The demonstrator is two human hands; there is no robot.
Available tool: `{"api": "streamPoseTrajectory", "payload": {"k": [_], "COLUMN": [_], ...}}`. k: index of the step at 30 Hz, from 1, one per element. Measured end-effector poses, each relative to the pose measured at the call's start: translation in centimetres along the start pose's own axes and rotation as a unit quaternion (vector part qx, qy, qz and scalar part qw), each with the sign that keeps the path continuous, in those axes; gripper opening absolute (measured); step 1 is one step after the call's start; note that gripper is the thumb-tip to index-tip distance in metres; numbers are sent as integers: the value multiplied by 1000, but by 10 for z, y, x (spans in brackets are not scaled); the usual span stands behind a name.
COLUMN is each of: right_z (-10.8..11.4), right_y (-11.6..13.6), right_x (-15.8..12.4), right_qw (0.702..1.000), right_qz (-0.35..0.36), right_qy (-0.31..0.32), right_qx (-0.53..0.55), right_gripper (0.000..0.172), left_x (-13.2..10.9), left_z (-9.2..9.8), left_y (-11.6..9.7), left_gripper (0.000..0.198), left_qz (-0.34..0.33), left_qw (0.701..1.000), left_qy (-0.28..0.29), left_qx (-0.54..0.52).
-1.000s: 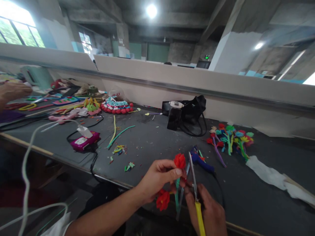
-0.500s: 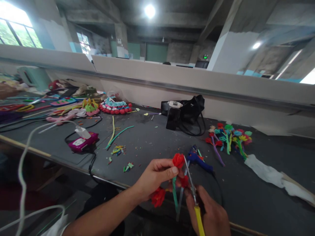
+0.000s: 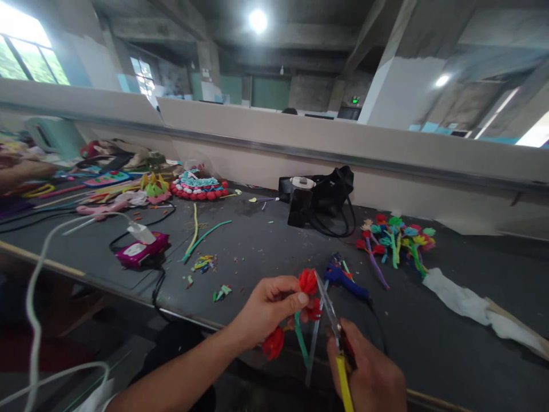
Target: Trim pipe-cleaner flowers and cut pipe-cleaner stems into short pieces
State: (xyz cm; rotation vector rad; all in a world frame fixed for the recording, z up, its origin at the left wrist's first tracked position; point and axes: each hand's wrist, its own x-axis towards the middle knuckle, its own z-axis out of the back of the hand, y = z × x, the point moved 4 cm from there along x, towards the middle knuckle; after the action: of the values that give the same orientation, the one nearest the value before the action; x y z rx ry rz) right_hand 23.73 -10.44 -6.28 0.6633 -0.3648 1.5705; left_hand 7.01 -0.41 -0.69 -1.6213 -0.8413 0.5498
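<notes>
My left hand pinches a red fuzzy craft flower with a green pipe-cleaner stem hanging below. Two more red blooms show by that hand, one under the fingers and a lower one near the wrist. My right hand grips scissors with a yellow handle. Their blades point up, with the tips at the right edge of the top bloom. Just beyond lies a blue glue gun on the table, and a clear stick runs down between my hands.
Colourful craft flowers lie at the right beside a white wrapped bundle. A black bag stands at the back. Left are a purple power strip with a white cable, loose pipe cleaners and small clippings. Another person's hand is at far left.
The scissors and my right hand have shifted slightly, their blades now looking a little wider apart at the bloom. Another person's hand has come into view at far left.
</notes>
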Motion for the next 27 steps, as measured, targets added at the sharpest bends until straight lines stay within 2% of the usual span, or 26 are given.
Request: {"api": "streamPoseTrajectory", "payload": {"k": [13,22,27], "right_z": [9,6,9], "right_y": [3,6,7], "right_x": [3,6,7], "right_qw": [1000,1000,1000], "right_qz": [5,-9,10], "right_qy": [-6,-1,-11], "right_qx": [-28,-1,13], "right_gripper": [31,32,30], "left_x": [0,0,1], "left_z": [4,3,3], "left_y": [-6,-9,-7], "left_gripper": [32,31,30], "left_qz": [-4,-20,-24], "left_qw": [999,1000,1000], "left_qy": [-19,-7,3], "left_qx": [30,10,4]}}
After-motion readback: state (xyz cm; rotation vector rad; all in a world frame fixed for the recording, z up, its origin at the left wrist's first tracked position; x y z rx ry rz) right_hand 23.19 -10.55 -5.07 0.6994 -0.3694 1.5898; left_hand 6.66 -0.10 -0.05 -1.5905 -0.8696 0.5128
